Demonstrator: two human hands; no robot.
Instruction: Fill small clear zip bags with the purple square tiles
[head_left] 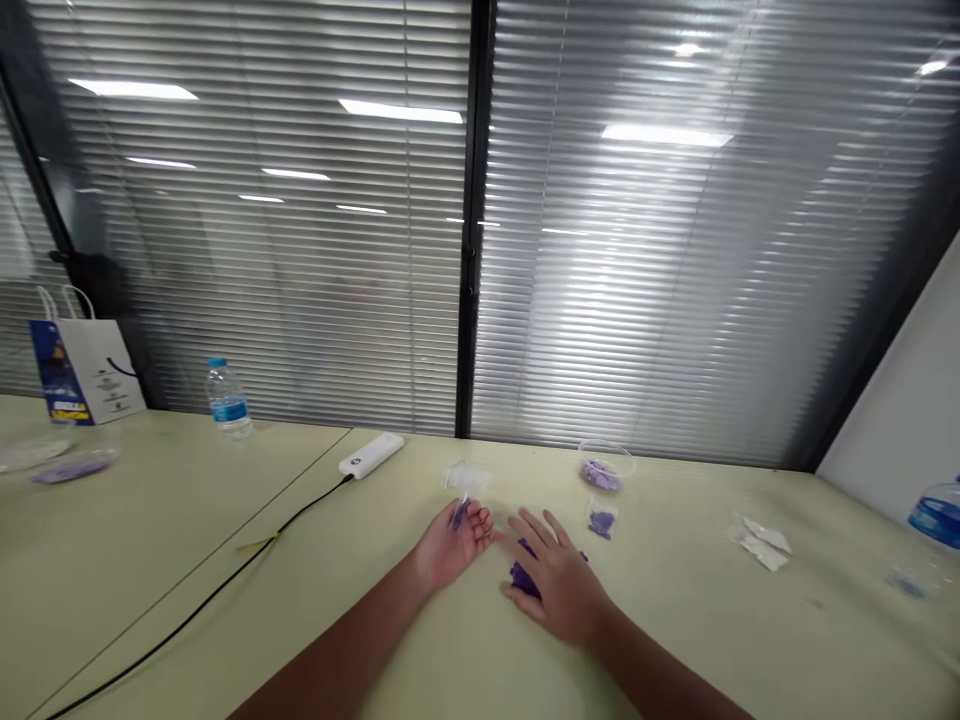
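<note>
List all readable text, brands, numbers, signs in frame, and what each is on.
None reads clearly.
Paper bag: yellow lettering on blue side, dark print on white side; too blurred.
Left bottle: blue label, too small.
White device: dark round mark, illegible.
Right-edge bottle: blue label, nothing legible.

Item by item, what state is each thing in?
Left hand: palm up, clear packet in it
Right hand: palm down over purple pieces, fingers spread
Tub: open, part-filled
Second packet: lying flat, seal unclear
Power bank: cable plugged in
Left bottle: upright, capped
Paper bag: upright
Blinds: lowered
</note>
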